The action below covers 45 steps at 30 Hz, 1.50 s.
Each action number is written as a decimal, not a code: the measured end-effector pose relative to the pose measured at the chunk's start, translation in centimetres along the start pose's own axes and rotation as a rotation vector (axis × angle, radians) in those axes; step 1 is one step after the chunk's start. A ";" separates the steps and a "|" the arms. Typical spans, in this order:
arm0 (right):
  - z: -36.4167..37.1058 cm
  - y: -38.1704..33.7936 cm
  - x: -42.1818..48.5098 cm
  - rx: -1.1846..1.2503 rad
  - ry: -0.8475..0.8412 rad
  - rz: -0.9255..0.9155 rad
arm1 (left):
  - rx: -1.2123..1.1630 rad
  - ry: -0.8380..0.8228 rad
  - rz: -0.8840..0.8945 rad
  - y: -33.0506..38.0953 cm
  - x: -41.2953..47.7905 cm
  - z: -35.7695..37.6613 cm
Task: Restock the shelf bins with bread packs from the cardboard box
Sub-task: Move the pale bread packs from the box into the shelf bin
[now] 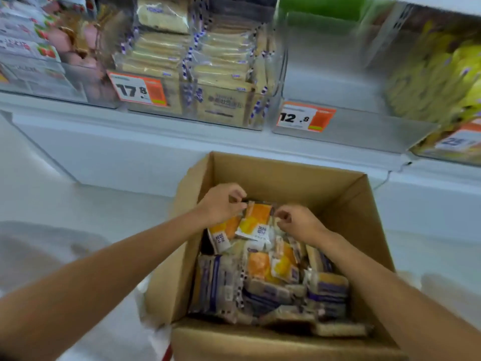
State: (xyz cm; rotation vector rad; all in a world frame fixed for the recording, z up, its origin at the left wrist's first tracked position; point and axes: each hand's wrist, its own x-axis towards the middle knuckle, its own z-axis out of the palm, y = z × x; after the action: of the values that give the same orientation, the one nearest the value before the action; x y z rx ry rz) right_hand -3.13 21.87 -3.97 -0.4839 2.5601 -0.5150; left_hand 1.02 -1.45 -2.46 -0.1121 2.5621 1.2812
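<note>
An open cardboard box (291, 175) stands below the shelf, filled with several bread packs in orange-and-white and purple-and-clear wrappers. Both my hands are inside it. My left hand (221, 203) pinches the top edge of an orange bread pack (253, 222) at the box's far side. My right hand (296, 221) has curled fingers at the right side of the same pack, pinching its wrapper. Above, a clear shelf bin (346, 126) with a 12.8 price tag holds nothing that I can see.
A bin with a 17.8 tag (140, 90) holds stacked sandwich bread packs (221, 63). Pink-wrapped packs (39, 43) fill the bin at far left, yellow packs (442, 74) the bin at right. A white shelf ledge (156, 142) runs under the bins.
</note>
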 end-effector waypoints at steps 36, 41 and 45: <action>1.7 2.3 -2.8 1.169 0.069 0.247 | -1.041 0.094 -0.492 3.6 3.1 6.2; 0.5 3.3 -2.9 1.625 -0.054 0.258 | -0.701 -0.200 -0.567 0.6 2.1 5.2; 1.3 2.4 -2.8 1.579 -0.114 0.232 | -0.894 -0.238 -0.517 0.1 1.4 5.1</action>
State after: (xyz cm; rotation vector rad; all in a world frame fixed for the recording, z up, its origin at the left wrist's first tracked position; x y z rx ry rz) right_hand -0.76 24.80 -5.04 0.3469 1.3521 -1.9577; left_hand 0.75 2.72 -5.66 -0.6862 1.4518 1.9268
